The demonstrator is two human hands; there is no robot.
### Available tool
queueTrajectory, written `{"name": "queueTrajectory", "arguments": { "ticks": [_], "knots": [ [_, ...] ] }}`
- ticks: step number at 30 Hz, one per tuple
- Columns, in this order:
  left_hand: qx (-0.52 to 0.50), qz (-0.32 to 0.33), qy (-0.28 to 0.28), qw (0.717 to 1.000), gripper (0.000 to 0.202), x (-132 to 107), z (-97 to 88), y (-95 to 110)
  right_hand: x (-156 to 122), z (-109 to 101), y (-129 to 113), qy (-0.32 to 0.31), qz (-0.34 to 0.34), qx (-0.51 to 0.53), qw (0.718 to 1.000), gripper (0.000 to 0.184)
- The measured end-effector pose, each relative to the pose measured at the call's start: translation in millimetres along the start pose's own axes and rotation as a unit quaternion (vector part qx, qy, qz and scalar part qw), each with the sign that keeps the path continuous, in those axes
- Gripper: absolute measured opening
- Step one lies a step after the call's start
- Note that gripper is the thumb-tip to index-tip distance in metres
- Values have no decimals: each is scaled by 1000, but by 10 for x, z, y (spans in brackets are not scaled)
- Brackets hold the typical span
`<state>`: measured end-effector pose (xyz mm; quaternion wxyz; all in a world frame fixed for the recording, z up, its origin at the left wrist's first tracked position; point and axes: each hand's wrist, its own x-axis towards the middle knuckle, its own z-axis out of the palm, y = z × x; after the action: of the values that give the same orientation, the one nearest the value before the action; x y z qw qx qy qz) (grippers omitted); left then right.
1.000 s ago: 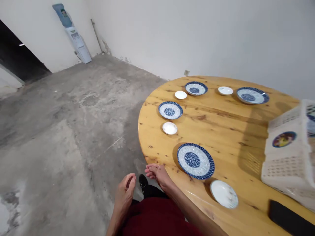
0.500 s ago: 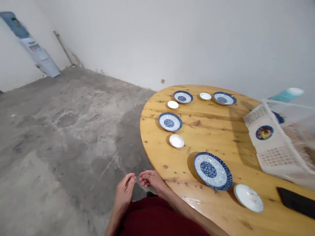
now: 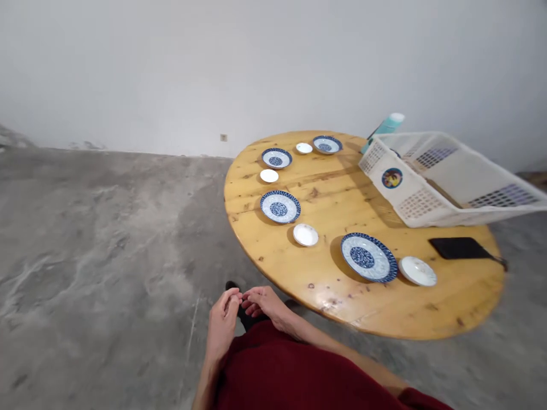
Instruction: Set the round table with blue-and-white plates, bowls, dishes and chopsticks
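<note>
Just off the near left edge of the round wooden table (image 3: 299,267), my left hand (image 3: 223,319) hovers in front of my body, fingers loosely bent. Beside it is my right hand (image 3: 265,304), half curled, its fingertips close to those of the left; whether they touch I cannot tell. Neither hand holds anything. Nearest on the tabletop are a small white dish (image 3: 305,234), a blue-and-white plate (image 3: 280,206) and another, larger-looking blue-and-white plate (image 3: 369,257). A second small white dish (image 3: 417,271) sits to the right of that one.
Farther back stand two more patterned plates (image 3: 277,158) and small white dishes (image 3: 269,176). On the right are a white plastic basket (image 3: 414,193), a teal cylinder (image 3: 387,130) and a flat black object (image 3: 459,248). Concrete floor (image 3: 106,273) lies to the left.
The view has turned right, so the table shifts left and shows more of its right side; the water dispenser has left the picture. My hands have drawn slightly closer together.
</note>
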<state>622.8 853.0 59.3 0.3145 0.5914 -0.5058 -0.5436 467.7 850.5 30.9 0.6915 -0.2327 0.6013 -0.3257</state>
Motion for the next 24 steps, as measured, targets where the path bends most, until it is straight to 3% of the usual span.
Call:
{"name": "queueTrajectory", "arguments": {
  "ticks": [5,10,14,19,24],
  "knots": [
    [27,-3,-21,999,51,871,-433,174,721,254,-482,26,-2,42,999,15],
    [48,-24,16,998,55,1721,-962,489,1486,560,-1247,17,9,91,996,15],
    [52,-20,44,997,57,2294,-1216,693,1991,748,-1828,1,-5,95,995,13],
    [58,-18,-34,998,53,2889,-1295,790,2450,905,-2253,-4,-33,118,992,15],
    [85,10,-152,985,50,3616,-1399,929,2812,997,-2352,57,-46,148,986,19]
  ]
}}
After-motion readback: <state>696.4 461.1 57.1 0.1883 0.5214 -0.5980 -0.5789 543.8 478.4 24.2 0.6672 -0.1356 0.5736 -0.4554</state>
